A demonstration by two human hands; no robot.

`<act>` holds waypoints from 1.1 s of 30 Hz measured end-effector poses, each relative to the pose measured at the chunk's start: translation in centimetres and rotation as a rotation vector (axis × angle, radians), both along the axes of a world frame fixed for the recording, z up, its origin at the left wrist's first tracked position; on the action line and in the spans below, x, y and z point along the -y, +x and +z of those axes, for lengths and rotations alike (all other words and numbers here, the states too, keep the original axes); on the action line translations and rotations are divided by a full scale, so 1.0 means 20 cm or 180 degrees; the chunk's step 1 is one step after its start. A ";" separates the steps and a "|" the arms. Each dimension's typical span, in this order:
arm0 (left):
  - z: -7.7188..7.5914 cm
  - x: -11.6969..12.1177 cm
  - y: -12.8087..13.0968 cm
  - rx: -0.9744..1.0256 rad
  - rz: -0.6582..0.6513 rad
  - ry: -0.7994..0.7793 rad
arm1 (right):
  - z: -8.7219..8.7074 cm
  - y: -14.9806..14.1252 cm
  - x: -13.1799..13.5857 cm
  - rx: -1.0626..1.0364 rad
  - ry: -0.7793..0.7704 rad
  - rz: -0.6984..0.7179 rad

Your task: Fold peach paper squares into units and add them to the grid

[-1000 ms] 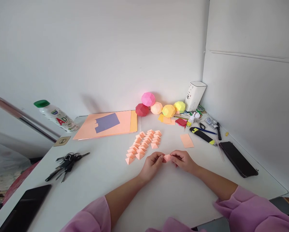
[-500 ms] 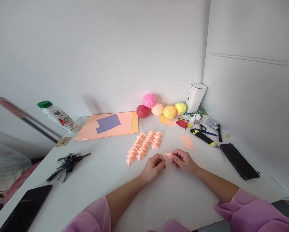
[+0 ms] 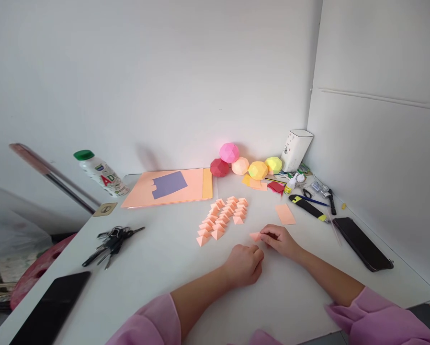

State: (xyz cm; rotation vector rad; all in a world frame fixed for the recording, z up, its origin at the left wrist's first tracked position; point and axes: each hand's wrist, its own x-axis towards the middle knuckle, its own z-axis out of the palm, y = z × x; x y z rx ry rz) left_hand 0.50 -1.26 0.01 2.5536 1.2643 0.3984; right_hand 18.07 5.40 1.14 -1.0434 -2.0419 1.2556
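Near the middle of the white table [image 3: 146, 282], I have the right hand [image 3: 279, 239] in my feed, its thumb and fingertips pinching one corner of a small folded peach piece [image 3: 255, 236]. That piece sits just beyond the left hand [image 3: 243, 265], to the right of the cluster of similar folded pieces [image 3: 223, 218], which lie in slanting, overlapping rows. I see the left hand curled inward, knuckles up, just nearer to the wearer than the right; its fingertips are hidden, so I cannot tell whether they press together or grip anything. Past the right hand I get a flat peach rectangle [image 3: 286, 214], then a black and yellow cutter [image 3: 308, 208]. Against the wall, five faceted balls [image 3: 240, 166] stand grouped, the pink one resting above its neighbours. Over on the left, I pick out a bunch of keys [image 3: 113, 244] and a bottle with a green cap [image 3: 103, 175].
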 end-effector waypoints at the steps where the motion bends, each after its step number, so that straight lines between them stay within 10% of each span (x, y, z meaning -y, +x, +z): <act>1: 0.00 0.00 0.00 -0.0088 -0.0028 0.0040 | 0.00 -0.01 0.00 0.0023 0.0082 -0.0041; 20: 0.00 0.05 0.04 0.0010 -0.0377 0.0642 | -0.07 -0.33 -0.14 0.0410 0.0556 -0.0819; 33: 0.05 0.11 0.03 -0.0228 -0.0436 -0.0300 | -0.09 -0.32 -0.15 0.0521 0.0643 -0.0737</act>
